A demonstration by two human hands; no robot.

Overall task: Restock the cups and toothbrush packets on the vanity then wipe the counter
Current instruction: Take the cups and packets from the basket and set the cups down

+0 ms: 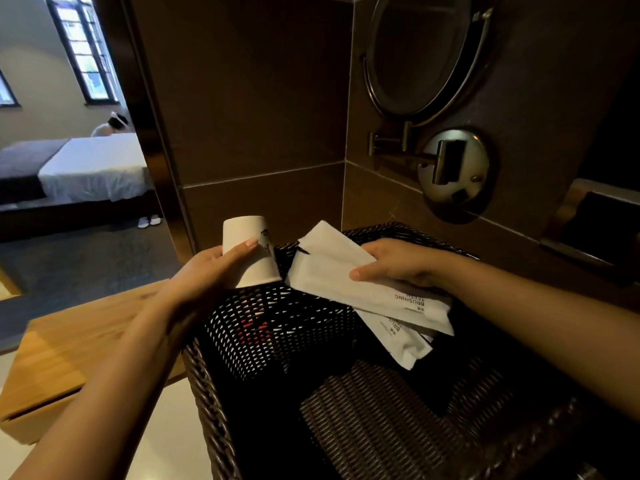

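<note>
Gripping a white paper cup (251, 252) in the left hand (204, 271), fingers curled round its side, mouth down and base up, right at the far left corner of the dark woven basket (207, 393). Clutching a bundle of white toothbrush packets (332, 271) in the right hand (394, 263), thumb across the top one, fingers tucked out of sight beneath. Packets fanned just beside the cup, apart from it by a sliver, held above the basket's far side. "BRUSHING TEETH" readable upside down on the top packet; a lower packet (403, 342) slanting down from the bundle toward the basket's inside. Exact count of packets hard to tell. Inside the basket, mostly shadow, with something red (254, 332) glimpsed through the weave of the left wall, too dim to name. Left of the basket, a wooden ledge (69, 348), and below it a pale counter (166, 427). On the brown tiled wall to the right, a round mirror (415, 53) on a metal arm, fixed to a round wall plate (453, 168). Further right, a dark wooden holder (595, 223). Through the doorway at left, a bed (93, 168) in white linen, a pair of white slippers (149, 221) at its foot, and a person (110, 126) bent low behind it.
</note>
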